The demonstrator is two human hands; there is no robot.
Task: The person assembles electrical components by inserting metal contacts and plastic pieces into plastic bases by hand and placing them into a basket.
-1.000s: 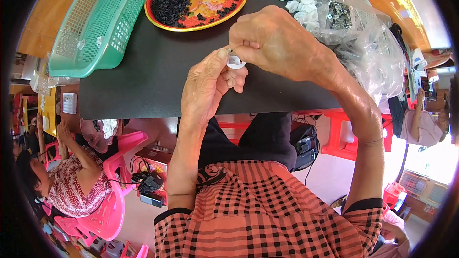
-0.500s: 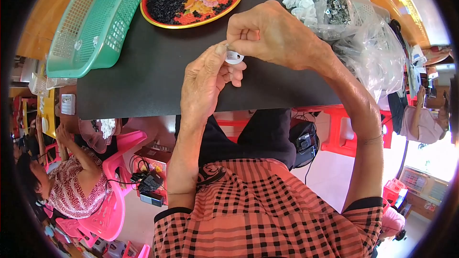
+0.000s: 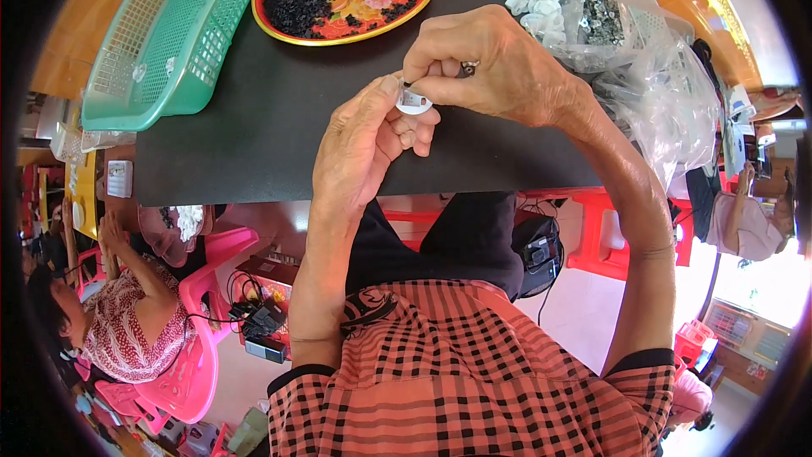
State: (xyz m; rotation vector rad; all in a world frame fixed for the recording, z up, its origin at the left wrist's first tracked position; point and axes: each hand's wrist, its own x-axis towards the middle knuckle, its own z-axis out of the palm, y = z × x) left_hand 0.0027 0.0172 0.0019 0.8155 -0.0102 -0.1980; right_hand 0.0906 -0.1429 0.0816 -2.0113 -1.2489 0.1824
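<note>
One white disc [image 3: 414,103] pinched in left grip [image 3: 359,137], right grip [image 3: 489,66] clenched on dark bit [image 3: 468,68]

Head view, single: wide fisheye, left of a head-worn pair; facing down over checked shirt [image 3: 465,355] to nearby hands [image 3: 359,140] and dark surface [image 3: 245,140]; straight edges bowed rimward.

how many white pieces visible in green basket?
2, both toward the near end: one white piece, another to its right by the green basket's right rim. The near wall may hide more.
</note>
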